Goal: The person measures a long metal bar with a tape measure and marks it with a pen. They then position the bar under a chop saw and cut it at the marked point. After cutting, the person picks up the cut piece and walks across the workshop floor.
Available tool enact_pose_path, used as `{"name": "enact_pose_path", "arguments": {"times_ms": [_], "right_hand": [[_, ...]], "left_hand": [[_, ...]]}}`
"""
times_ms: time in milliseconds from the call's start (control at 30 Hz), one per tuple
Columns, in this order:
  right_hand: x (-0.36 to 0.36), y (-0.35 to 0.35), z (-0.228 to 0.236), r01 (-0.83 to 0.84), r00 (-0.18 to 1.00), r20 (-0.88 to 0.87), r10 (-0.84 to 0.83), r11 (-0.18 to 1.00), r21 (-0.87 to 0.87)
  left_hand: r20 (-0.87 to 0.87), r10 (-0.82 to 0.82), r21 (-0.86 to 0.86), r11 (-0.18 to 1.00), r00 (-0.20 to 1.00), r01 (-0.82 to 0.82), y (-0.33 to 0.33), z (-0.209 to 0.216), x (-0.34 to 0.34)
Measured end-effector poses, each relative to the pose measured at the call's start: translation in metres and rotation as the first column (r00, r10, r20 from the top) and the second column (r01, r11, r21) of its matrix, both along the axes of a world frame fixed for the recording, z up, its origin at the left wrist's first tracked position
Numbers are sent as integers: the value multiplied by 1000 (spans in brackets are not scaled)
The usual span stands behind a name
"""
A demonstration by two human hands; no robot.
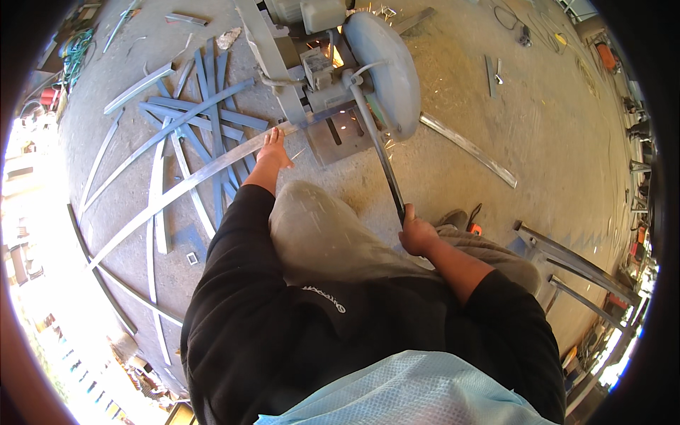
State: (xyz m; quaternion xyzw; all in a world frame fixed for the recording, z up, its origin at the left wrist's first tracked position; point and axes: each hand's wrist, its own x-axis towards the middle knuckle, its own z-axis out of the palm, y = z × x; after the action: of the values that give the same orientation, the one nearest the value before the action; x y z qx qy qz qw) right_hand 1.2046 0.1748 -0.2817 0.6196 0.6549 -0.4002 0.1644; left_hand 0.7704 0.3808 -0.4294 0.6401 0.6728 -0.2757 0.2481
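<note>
A long, pale metal tube [191, 182] runs from the left into the clamp area of a grey chop saw [306, 113]. My left hand [273, 151] rests on this tube just left of the saw, fingers stretched out across it. My right hand [418, 234] is closed around the lower end of the saw's long handle [382, 159]. A large rounded blade guard [389, 74] hides most of the cutting disc. Bright orange sparks [336, 55] show behind the machine, with a few specks near its base [336, 142].
Several bluish metal bars [212, 106] lie crossed in a pile on the floor at left. Right of the saw lies another metal length [471, 150]. An orange tape measure [475, 229] sits near my shoe [455, 218]. Steel framing [577, 263] stands at the right.
</note>
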Motion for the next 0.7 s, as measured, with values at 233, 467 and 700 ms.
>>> {"name": "enact_pose_path", "arguments": {"times_ms": [233,467,700], "right_hand": [[-5,7,16,-21,999,28,23,997,-79],[-6,8,17,-9,1000,22,11,996,-85],[-6,9,18,-2,1000,23,4,996,-93]], "left_hand": [[-15,-6,-19,1000,1000,5,0,3,3],[-8,-2,-24,1000,1000,2,0,8,4],[-23,-18,-33,999,1000,18,2,7,4]]}}
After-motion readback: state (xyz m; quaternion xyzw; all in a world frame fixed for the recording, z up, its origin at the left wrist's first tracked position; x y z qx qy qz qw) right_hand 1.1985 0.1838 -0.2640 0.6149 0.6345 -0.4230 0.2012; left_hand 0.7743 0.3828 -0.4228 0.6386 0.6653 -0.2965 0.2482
